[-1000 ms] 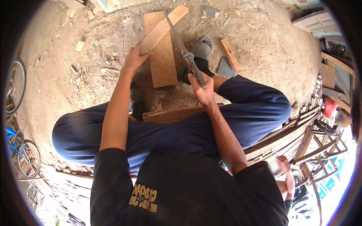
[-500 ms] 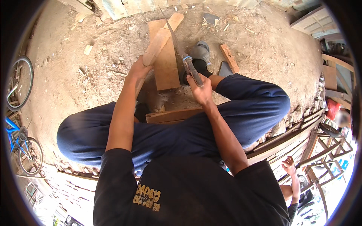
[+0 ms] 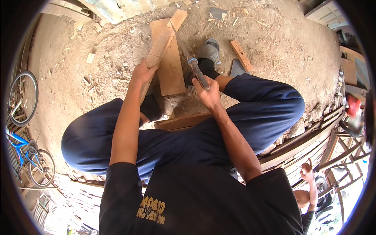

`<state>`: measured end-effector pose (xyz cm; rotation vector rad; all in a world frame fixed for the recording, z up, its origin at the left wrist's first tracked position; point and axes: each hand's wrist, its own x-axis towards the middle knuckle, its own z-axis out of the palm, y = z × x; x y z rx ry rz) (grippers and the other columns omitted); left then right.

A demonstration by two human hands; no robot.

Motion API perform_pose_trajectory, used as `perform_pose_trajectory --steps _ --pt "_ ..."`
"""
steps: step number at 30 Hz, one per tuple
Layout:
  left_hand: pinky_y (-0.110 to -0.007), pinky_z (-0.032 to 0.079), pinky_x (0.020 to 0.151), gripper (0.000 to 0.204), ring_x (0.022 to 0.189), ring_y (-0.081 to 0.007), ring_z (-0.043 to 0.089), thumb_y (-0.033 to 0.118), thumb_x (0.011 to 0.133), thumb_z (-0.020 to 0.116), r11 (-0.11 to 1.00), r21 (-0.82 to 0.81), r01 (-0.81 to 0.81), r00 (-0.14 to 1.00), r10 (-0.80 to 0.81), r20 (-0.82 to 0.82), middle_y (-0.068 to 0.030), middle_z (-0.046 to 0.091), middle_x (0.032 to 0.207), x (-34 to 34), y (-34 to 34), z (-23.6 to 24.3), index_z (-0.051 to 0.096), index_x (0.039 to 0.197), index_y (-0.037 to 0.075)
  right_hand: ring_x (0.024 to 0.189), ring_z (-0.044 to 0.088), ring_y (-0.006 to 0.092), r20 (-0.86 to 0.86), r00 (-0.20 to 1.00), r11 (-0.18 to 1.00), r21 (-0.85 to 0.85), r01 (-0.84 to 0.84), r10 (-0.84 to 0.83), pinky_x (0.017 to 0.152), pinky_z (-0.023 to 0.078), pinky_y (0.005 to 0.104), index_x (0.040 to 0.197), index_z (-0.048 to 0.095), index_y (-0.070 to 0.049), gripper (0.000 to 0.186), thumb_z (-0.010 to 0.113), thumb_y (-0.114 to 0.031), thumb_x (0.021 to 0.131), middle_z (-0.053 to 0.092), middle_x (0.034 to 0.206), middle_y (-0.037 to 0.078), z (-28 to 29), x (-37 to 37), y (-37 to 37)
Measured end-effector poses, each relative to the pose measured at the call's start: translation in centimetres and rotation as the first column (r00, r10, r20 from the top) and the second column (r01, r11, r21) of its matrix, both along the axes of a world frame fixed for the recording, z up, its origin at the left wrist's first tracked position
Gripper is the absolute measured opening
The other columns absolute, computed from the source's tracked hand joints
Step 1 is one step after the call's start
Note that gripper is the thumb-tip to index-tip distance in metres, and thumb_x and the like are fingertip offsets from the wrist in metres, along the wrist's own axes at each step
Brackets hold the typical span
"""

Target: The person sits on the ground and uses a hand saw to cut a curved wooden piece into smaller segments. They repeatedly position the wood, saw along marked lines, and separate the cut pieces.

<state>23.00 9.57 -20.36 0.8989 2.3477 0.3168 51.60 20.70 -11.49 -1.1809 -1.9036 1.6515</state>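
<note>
My left hand (image 3: pixel 143 73) is wrapped round a long wooden strip (image 3: pixel 159 46) marked with several crosswise lines. The strip slants up and away, over a flat wooden board (image 3: pixel 172 76) between my feet. In my right hand (image 3: pixel 207 93) is the dark handle of a handsaw (image 3: pixel 200 75), with a blue band where the blade begins. The thin blade points up and left, its tip at the right edge of the strip's far part. Whether the teeth touch the wood, I cannot tell.
A wooden beam (image 3: pixel 182 122) lies before my lap. Right of my sandalled foot (image 3: pixel 209 51) are a notched wooden block (image 3: pixel 241 56) and a dark flat piece (image 3: pixel 237 68). Wood scraps (image 3: pixel 90 58) dot the dirt floor. Bicycles (image 3: pixel 29 154) stand left; another person's hand (image 3: pixel 307 172) shows lower right.
The saw blade has drawn back toward me; its tip, earlier beyond the strip's far end, is now beside the strip. Both hands keep their grip. The whole view has shifted slightly.
</note>
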Motion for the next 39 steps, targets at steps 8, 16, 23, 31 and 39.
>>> perform_pose_trajectory --steps 8,16,23,31,39 --pt "-0.049 0.049 0.097 0.076 0.111 -0.0433 0.064 0.066 0.095 0.047 0.985 0.11 -0.13 0.986 0.141 -0.092 -0.0307 0.068 0.112 -0.3 4.2 0.0 0.063 0.119 -0.004 0.059 0.05 0.0141 0.019 0.999 1.0 -0.004 -0.029 0.029 0.06 0.046 0.0364 0.079 0.061 0.004 0.029 0.065 -0.022 0.091 0.054 0.062 0.013 0.3 -4.1 2.4" --pt "-0.052 0.044 0.107 0.092 0.128 -0.0443 0.054 0.071 0.09 0.051 0.884 0.222 -0.412 0.874 0.452 -0.178 -0.0314 0.045 0.147 -1.0 11.5 -3.4 0.042 0.147 0.0 0.061 0.048 0.0091 -0.004 1.0 0.996 -0.088 -0.02 0.02 0.058 0.045 0.0327 0.079 0.06 0.004 0.025 0.065 -0.018 0.09 0.053 0.061 0.006 -2.3 -6.3 3.0" --pt "-0.05 0.047 0.104 0.108 0.124 -0.0431 0.058 0.083 0.084 0.047 0.906 0.07 -0.417 0.905 0.421 -0.057 -0.0308 0.052 0.14 -2.4 12.0 -3.2 0.037 0.152 0.0 0.057 0.048 0.008 0.014 0.999 0.997 -0.065 -0.045 0.046 0.054 0.044 0.0312 0.081 0.061 0.003 0.019 0.065 -0.012 0.09 0.052 0.059 0.006 -2.4 -7.1 2.8" --pt "-0.046 0.057 0.077 0.116 0.091 -0.0384 0.073 0.087 0.083 0.042 0.938 0.052 -0.343 0.917 0.346 -0.199 -0.0259 0.073 0.093 -0.2 12.9 -2.4 0.039 0.148 -0.009 0.056 0.048 0.0076 0.036 0.999 0.998 -0.066 -0.025 0.027 0.053 0.044 0.0314 0.08 0.06 0.002 0.017 0.065 -0.011 0.09 0.052 0.058 0.008 -2.8 -6.8 2.7" --pt "-0.045 0.058 0.082 0.116 0.098 -0.0381 0.072 0.087 0.081 0.045 0.933 -0.005 -0.359 0.92 0.353 -0.171 -0.0267 0.073 0.102 -0.3 13.3 -1.4 0.043 0.145 -0.009 0.059 0.048 0.0057 0.024 0.999 0.994 -0.104 -0.023 0.026 0.055 0.045 0.03 0.082 0.062 0.002 0.015 0.065 -0.011 0.091 0.052 0.059 0.007 -3.6 -6.8 3.1"
